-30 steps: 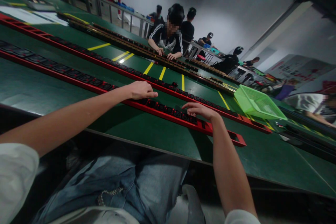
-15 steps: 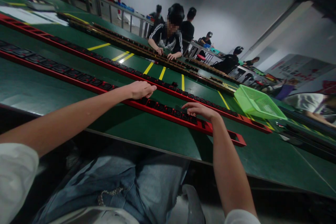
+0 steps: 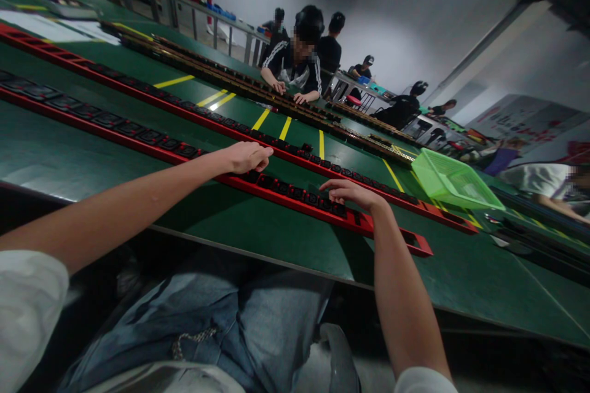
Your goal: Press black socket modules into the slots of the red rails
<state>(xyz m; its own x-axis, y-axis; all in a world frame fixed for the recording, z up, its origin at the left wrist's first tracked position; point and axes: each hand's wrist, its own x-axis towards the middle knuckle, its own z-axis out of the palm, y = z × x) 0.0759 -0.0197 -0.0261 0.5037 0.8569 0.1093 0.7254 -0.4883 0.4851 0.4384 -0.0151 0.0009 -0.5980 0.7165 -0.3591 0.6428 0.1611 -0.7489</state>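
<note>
"Where's the near red rail?"

"Lying along the bench, right in front of the person, with a row of black inserts set into it. We can use it as our landmark."

"What's the left hand doing?"

"It's over the near red rail, fingers curled in, thumb side towards the right hand. The fingertips are hidden, so I can't tell whether it grips anything."

"And the right one?"

"Over the same rail, nearer its bare red end, wrist bent and fingers loosely curled above the last inserts. I can't tell if it touches or holds one."

"What's beyond?"

"Just past the near red rail, and apart from it, a far red rail runs alongside, also carrying black pieces. Farther from the landmark lie long brownish strips, where a co-worker leans in with both hands at them. Past the near red rail's bare end, beyond the far one, there's a green basket."
</note>
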